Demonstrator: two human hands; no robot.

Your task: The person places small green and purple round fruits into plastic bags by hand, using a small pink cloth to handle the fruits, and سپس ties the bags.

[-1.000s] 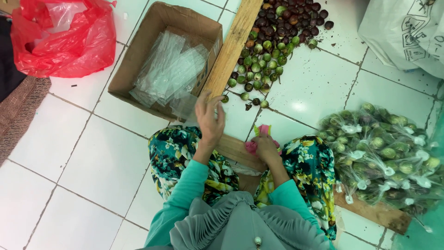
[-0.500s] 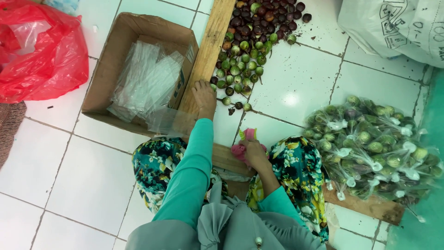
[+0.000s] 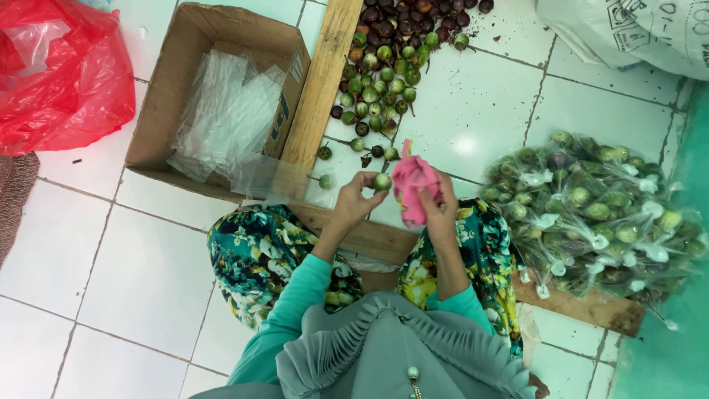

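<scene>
1. Left hand is up over the knees, fingertips pinched on one small round green fruit. It also looks like a clear plastic bag hangs off that hand toward the box, but it's so see-through I can't say exactly how it's gripped.
2. Right hand is closed around a bunched-up pink cloth, held just beside the green fruit, pretty much touching it.
3. So both hands are close together, in front of the lap, each clamped on its own thing.
4. The person sits on a white tiled floor, wearing floral trousers, teal sleeves and a grey pleated top.
5. Just ahead of the hands there's a loose pile of fruits on the floor: green ones nearer, dark purple-brown ones farther up.
6. A long wooden plank runs alongside that pile on its left, and another plank lies across under the knees, sticking out to the right.
7. Left of the upright plank is an open cardboard box with a stack of clear bags inside.
8. Far left: a red plastic bag.
9. On the right, a heap of already filled clear bags, knotted at the top.
10. Top right corner, a white sack.
</scene>
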